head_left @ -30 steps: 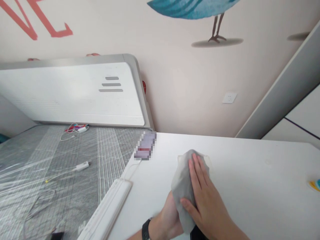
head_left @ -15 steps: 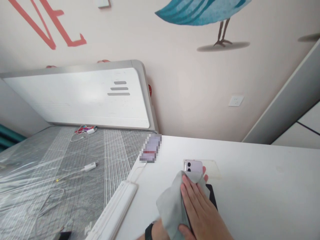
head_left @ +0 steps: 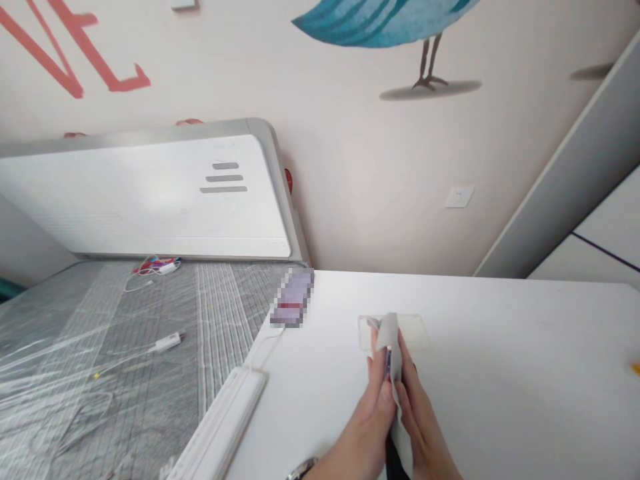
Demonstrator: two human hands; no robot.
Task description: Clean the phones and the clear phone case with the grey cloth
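Observation:
A light purple phone (head_left: 389, 363) is tipped onto its edge between my two hands, with only a narrow side of it showing. My left hand (head_left: 373, 407) grips it from the left. Pressed along its right side is a grey cloth (head_left: 389, 330), which also folds over the top. My right hand (head_left: 414, 393) lies against the cloth from the right, fingers closed on it. Below my hands a black thing (head_left: 395, 460) shows in part; its kind is unclear. Behind them a clear phone case (head_left: 415, 332) lies on the white table.
A second phone, blurred out (head_left: 293, 298), lies at the left table edge on a white cable. A white power strip (head_left: 220, 427) runs along that edge. Left of it is a plastic-covered bed (head_left: 165, 380) with chargers and cables. The wall has a socket (head_left: 460, 197).
The phone has turned from lying back-up to standing on its edge. The cloth now wraps its side and top, and my right hand has moved from above it to its right side.

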